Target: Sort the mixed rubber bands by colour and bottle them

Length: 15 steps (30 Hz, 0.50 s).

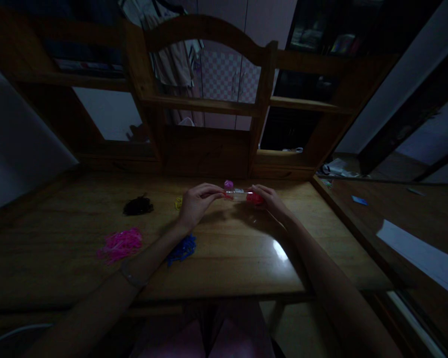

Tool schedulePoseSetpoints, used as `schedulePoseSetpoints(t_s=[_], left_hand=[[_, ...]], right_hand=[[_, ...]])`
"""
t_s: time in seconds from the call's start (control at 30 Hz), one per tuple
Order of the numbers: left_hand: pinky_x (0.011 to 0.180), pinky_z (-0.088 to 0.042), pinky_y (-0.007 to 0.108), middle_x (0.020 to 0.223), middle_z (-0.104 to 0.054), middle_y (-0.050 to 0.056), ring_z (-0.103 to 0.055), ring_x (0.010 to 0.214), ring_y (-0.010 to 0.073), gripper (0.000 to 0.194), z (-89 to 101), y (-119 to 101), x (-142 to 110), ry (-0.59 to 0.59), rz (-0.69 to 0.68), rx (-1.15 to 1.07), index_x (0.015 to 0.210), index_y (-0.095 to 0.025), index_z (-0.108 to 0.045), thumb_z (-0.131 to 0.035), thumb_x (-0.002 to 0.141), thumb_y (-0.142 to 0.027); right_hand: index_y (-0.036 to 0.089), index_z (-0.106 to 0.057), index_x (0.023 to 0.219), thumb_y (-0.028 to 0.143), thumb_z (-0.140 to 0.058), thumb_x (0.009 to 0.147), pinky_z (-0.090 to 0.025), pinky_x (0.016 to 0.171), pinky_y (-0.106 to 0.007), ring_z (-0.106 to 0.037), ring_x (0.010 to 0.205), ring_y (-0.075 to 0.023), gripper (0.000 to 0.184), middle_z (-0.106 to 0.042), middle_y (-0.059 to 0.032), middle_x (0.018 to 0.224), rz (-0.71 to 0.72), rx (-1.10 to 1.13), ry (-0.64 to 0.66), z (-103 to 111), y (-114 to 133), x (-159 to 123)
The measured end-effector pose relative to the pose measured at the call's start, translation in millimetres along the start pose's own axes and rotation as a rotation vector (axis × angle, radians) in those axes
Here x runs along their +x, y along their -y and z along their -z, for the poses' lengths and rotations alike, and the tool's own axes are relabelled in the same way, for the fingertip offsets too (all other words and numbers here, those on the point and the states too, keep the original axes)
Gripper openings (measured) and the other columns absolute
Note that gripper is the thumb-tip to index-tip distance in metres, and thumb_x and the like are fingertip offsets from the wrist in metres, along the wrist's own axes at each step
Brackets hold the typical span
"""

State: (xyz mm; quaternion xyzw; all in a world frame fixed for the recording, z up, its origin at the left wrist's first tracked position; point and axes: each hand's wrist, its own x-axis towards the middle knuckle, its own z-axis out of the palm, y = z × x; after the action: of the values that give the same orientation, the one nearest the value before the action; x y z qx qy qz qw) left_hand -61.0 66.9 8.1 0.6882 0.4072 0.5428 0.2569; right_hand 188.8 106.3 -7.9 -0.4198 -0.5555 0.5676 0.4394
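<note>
Both of my hands meet at the far middle of a wooden desk (227,258). My left hand (197,203) is closed in a pinch on the left end of a small clear tube-like piece (240,194). My right hand (271,200) is closed on its right end, with a red bit (254,199) under the fingers. A small pink-purple item (228,184) sits just behind the tube. What the tube is exactly is too dim to tell.
Loose piles lie on the desk: bright pink strands (120,244) at the left, blue ones (182,248) under my left forearm, a black clump (138,206) and a small yellow bit (178,202). A wooden hutch with shelves (209,104) rises behind. A side surface (403,209) runs along the right.
</note>
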Motion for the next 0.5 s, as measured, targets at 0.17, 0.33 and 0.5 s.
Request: schedulePoseSetpoints(t_s=[0.17,0.33,0.5], left_hand=[[0.089,-0.053,0.033,0.099,-0.072,0.006,-0.067,0.094,0.0188,0.013,-1.4,0.5,1.6,0.039,-0.026,-0.05,0.087,-0.019,-0.074,-0.066,0.082,-0.027],[0.079,-0.057,0.031,0.085,-0.071,0.002,-0.07,0.081,0.0173,0.021,-4.5,-0.2,-2.5,-0.02,0.097,-0.146,0.088,-0.018,-0.066,-0.075,0.074,-0.031],[0.081,-0.056,0.031,0.086,-0.073,0.003,-0.069,0.083,0.0178,0.016,-1.9,0.4,-3.7,-0.002,0.055,-0.033,0.085,-0.019,-0.071,-0.072,0.077,-0.032]], right_hand=[[0.021,-0.068,0.093,0.058,-0.066,0.078,-0.044,0.051,-0.02,-0.058,0.065,-0.0126,0.04,-0.066,-0.0015,0.081,-0.014,0.003,0.007,-3.2,4.6,-4.6],[0.02,-0.069,0.091,0.056,-0.065,0.08,-0.045,0.052,-0.022,-0.058,0.065,-0.0132,0.038,-0.066,-0.0026,0.081,0.001,-0.022,0.026,-8.0,5.2,-6.9],[0.02,-0.069,0.095,0.055,-0.066,0.08,-0.044,0.05,-0.022,-0.059,0.064,-0.013,0.038,-0.067,-0.0023,0.082,-0.027,-0.003,0.051,-10.1,6.8,-8.2]])
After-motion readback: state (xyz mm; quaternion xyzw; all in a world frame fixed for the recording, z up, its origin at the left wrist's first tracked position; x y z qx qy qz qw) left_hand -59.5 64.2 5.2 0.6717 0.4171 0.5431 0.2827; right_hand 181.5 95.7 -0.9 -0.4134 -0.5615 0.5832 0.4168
